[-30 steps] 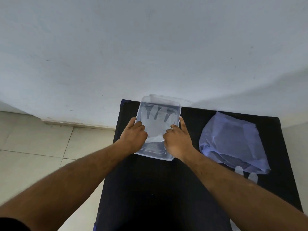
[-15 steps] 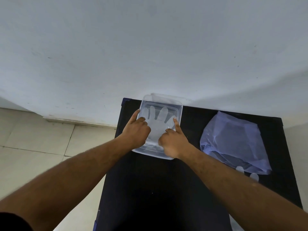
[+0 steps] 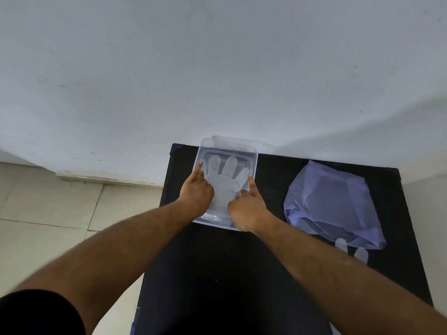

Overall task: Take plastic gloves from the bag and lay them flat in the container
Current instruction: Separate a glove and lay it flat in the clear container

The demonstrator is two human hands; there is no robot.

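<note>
Both hands, left point(image 3: 197, 193) and right point(image 3: 246, 209), press forefingers on a translucent plastic glove point(image 3: 223, 182) lying flat in the clear rectangular container point(image 3: 251, 153) at the black tabletop's point(image 3: 217, 274) far-left corner, gripping nothing.

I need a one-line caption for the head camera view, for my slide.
Both hands, left and right, press a plastic glove flat in the clear container; bag beside.

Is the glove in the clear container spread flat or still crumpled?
Spread flat: the translucent plastic glove lies open in the clear rectangular container, fingers fanned toward the wall, left hand and right hand pressing its sides.
</note>
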